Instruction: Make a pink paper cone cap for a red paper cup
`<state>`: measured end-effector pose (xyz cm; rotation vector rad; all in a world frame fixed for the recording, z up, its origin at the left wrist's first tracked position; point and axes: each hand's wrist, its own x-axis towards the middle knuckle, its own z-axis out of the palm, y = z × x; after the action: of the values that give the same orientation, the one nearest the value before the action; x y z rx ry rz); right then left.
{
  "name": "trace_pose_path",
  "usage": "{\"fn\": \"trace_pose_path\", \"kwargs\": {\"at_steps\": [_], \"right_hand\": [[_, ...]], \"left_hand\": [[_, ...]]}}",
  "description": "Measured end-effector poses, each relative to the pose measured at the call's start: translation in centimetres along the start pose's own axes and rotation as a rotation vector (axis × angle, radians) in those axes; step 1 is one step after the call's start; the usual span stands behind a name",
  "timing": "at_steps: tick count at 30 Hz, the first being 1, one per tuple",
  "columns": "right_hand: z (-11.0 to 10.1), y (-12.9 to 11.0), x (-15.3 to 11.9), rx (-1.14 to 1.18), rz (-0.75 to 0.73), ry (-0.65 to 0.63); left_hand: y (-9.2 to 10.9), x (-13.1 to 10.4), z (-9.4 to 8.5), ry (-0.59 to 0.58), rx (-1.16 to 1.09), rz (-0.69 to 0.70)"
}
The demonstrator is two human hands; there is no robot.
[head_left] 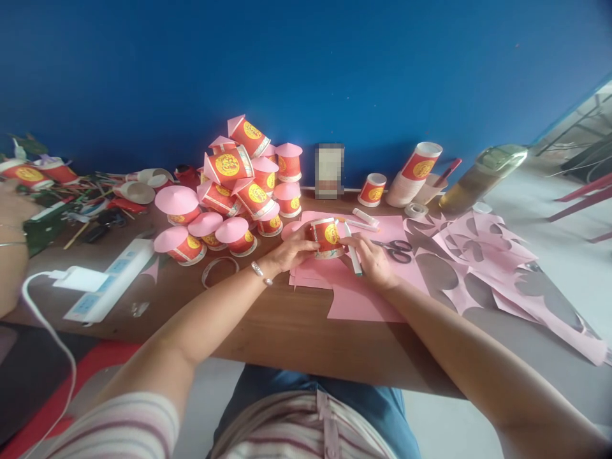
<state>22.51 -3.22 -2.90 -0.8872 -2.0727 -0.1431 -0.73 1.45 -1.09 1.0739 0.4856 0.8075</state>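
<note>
My left hand (292,250) is wrapped round the left side of a red paper cup (326,237) with a yellow emblem, held above pink paper (366,299). In my right hand (373,258) is a white marker-like stick (354,254), slanting down beside the cup; the fingertips are near the cup's right side. Black-handled scissors (399,250) lie just right of that hand, on the pink sheets. Behind the cup lies a white tube (366,217). What is inside the cup cannot be made out.
Red cups with pink cone tops (229,166) are piled at the left. A power strip (112,280), cut paper scraps (488,248), stacked cups (414,175), a tape roll (415,210), a bottle (482,175) and a propped phone-like object (329,171) surround the work spot. Another person's arm (12,255) shows far left.
</note>
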Motion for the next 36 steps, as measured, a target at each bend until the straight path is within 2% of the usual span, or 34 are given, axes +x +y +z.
{"fn": "trace_pose_path", "kwargs": {"at_steps": [5, 9, 18, 22, 28, 36], "right_hand": [[-0.5, -0.6, 0.3, -0.109, -0.128, -0.017], [-0.7, -1.4, 0.6, -0.101, -0.23, -0.025], [-0.9, -1.5, 0.5, -0.005, -0.081, 0.061], [-0.7, -1.9, 0.5, -0.007, -0.112, 0.029], [-0.6, -2.3, 0.7, -0.009, -0.161, -0.012], [-1.7, -2.8, 2.2, -0.006, -0.172, 0.025]], "left_hand": [[0.1, -0.2, 1.3, -0.106, 0.098, 0.034], [0.3, -0.5, 2.1, -0.11, 0.15, 0.04], [0.1, -0.6, 0.9, 0.002, 0.062, -0.011], [0.1, -0.8, 0.8, 0.002, 0.082, -0.018], [0.6, -1.6, 1.6, -0.021, 0.126, -0.112], [0.3, -0.9, 1.6, 0.029, 0.108, 0.03]]}}
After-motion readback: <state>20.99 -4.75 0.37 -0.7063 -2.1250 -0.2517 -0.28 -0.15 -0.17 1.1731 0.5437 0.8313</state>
